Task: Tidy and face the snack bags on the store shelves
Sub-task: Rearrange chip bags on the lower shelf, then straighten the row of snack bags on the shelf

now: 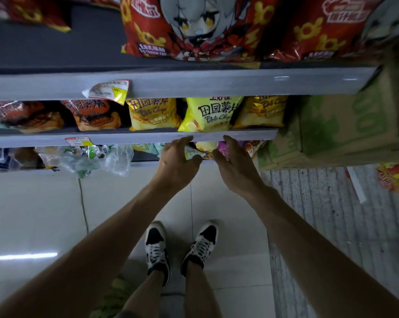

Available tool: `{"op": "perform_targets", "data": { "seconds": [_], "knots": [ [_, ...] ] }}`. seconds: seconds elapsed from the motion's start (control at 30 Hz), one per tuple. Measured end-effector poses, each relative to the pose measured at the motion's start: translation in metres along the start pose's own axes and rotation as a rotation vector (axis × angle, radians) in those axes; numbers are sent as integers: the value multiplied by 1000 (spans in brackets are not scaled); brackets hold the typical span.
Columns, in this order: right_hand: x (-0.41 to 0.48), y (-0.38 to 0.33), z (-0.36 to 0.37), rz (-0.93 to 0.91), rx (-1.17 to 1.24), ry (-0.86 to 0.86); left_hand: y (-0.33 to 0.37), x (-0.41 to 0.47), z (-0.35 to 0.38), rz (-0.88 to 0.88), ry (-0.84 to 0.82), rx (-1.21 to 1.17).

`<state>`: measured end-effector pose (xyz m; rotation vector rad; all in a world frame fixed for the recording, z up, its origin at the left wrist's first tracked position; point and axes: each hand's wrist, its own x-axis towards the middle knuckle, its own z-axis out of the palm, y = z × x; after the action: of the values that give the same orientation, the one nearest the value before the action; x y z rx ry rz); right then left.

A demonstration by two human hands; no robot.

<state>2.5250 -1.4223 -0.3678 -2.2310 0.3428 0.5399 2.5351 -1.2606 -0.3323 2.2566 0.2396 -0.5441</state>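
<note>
Both bare forearms stretch forward from the bottom corners and converge toward the lowest shelf (145, 157). The left hand (176, 162) and right hand (236, 165) sit side by side with a narrow gap between them. Their backs face the camera, their fingers are loosely extended and point in under the front lip of the middle shelf (125, 139), and their thumbs angle inward toward each other. Neither hand is closed around anything. The fingertips reach the small snack bags (206, 146) lying on the lowest shelf, though whether they touch them cannot be told. Directly above, on the middle shelf, a bright yellow chip bag (207, 113) stands facing out between darker yellow bags (152, 113), with orange bags (95, 115) farther left. Large red bags (189, 26) sit on the top shelf (193, 83). A cardboard box (345, 125) stands to the right, and the person's sneakers (157, 249) rest on the tiled floor (33, 214).
</note>
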Motion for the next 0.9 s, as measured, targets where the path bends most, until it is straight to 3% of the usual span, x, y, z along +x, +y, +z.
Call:
{"op": "perform_targets", "data": {
  "seconds": [0.33,0.53,0.77,0.9],
  "knots": [
    [-139,-89,-43,-106,-420,62,35,-115,-94,125,-218,271],
    [-205,-152,-79,-216,-541,209,62,-178,-155,240,-174,350],
    [-256,-187,-130,-190,-507,367,103,-218,-200,342,-121,358],
    [-270,-188,-152,-149,-554,373,128,-226,-212,318,-111,338]
  ]
}}
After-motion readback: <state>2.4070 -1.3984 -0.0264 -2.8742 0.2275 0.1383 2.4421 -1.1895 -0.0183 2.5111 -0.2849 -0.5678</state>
